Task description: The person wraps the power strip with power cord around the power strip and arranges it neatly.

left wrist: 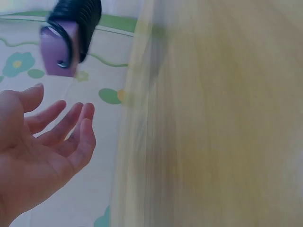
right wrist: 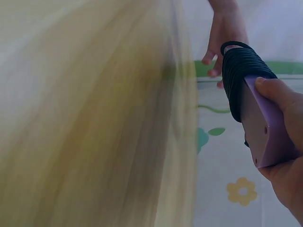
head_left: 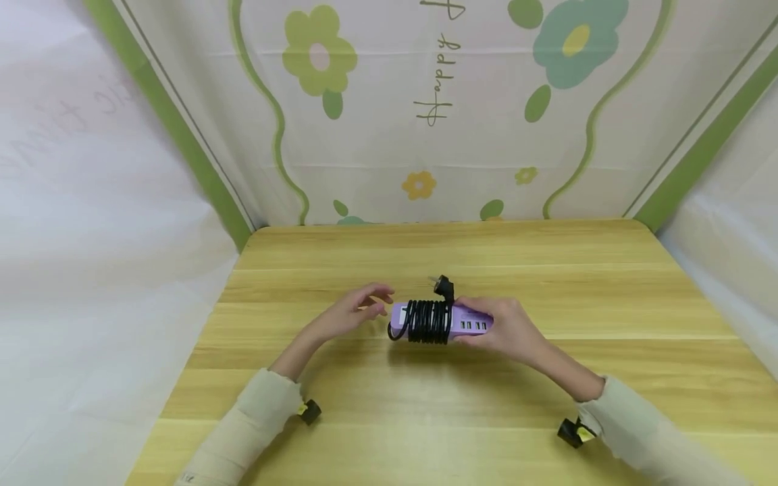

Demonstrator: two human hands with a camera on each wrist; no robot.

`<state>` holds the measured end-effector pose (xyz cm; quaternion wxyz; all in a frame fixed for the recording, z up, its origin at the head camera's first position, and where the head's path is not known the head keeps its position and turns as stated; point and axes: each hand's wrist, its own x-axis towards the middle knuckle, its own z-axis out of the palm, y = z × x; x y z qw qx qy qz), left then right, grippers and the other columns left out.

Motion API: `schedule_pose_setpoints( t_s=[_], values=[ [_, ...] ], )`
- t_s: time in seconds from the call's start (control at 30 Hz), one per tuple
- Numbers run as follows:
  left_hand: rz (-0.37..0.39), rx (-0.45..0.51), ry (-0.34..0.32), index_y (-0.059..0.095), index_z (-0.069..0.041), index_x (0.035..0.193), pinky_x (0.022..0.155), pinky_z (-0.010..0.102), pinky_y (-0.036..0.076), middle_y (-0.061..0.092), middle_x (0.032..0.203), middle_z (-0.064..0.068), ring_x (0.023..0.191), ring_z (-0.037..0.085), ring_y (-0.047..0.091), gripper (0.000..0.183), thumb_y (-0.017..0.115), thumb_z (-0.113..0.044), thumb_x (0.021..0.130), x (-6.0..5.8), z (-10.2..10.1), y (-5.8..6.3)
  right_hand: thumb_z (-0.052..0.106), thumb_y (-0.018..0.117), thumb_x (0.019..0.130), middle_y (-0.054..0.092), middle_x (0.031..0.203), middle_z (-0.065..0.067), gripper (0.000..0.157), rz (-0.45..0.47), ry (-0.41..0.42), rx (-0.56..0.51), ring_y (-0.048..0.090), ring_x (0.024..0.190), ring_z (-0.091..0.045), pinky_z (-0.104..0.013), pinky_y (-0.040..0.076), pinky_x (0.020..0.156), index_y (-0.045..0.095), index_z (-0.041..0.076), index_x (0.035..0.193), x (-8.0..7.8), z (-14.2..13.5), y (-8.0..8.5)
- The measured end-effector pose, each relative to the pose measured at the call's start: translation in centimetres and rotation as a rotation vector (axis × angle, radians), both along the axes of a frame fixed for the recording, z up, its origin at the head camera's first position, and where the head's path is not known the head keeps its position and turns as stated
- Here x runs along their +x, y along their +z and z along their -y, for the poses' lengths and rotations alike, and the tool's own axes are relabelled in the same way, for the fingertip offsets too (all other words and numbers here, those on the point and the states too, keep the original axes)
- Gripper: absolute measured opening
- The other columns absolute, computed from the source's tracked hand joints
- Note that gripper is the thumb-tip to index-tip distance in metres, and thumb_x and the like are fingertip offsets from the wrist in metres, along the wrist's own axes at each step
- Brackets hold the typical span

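Observation:
A purple power strip (head_left: 473,322) with USB ports is held above the table by my right hand (head_left: 507,329), whose thumb and fingers grip its right end. Its black cord (head_left: 428,322) is wound in several turns round the middle, and the plug (head_left: 444,286) sticks up at the back edge. My left hand (head_left: 355,312) is just off the strip's left end, fingers loosely bent and holding nothing. In the left wrist view a gap shows between that hand (left wrist: 52,137) and the purple end (left wrist: 59,49). The right wrist view shows the grip (right wrist: 284,123) from the strip's underside.
A wooden table (head_left: 425,418) spreads beneath both hands. Behind it hangs a white curtain (head_left: 365,135) printed with flowers, and white fabric walls (head_left: 109,236) stand on the left and right. Small black cameras (head_left: 310,412) are strapped at the sleeves.

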<state>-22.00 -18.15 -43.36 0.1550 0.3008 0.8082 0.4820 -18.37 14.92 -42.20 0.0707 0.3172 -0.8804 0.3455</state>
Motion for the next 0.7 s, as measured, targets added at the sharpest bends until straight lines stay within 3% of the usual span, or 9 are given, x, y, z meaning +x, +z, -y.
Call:
schedule_pose_setpoints(
  t_s=[0.23,0.47,0.7],
  values=[
    [-0.042,-0.107,-0.012,0.042,0.004,0.144,0.097,0.042,0.053,0.057,0.134,0.024,0.116,0.034,0.061,0.042,0.048,-0.013,0.105,0.7,0.4,0.0,0.029,0.091,0.071,0.075,0.110,-0.015,0.062,0.031,0.006,0.025,0.062,0.072,-0.007,-0.020,0.051,0.060,0.069,0.004,0.123,-2.7,-0.6,-2.2],
    [0.000,-0.146,-0.010,0.042,0.000,0.145,0.101,0.049,0.051,0.055,0.136,0.022,0.119,0.033,0.059,0.043,0.048,-0.017,0.106,0.7,0.2,-0.5,0.030,0.090,0.072,0.073,0.114,-0.017,0.064,0.030,0.044,0.069,0.068,0.083,-0.016,-0.021,0.054,0.066,0.068,0.002,0.124,-4.7,-1.7,-4.7],
    [-0.026,-0.186,-0.023,0.043,-0.001,0.145,0.101,0.050,0.050,0.057,0.135,0.019,0.120,0.031,0.059,0.042,0.048,-0.019,0.106,0.5,0.2,-0.8,0.033,0.089,0.073,0.070,0.122,-0.018,0.071,0.014,0.047,0.145,0.069,0.090,-0.019,-0.028,0.057,0.075,0.063,0.003,0.131,-5.4,-1.9,-5.3]
  ],
)
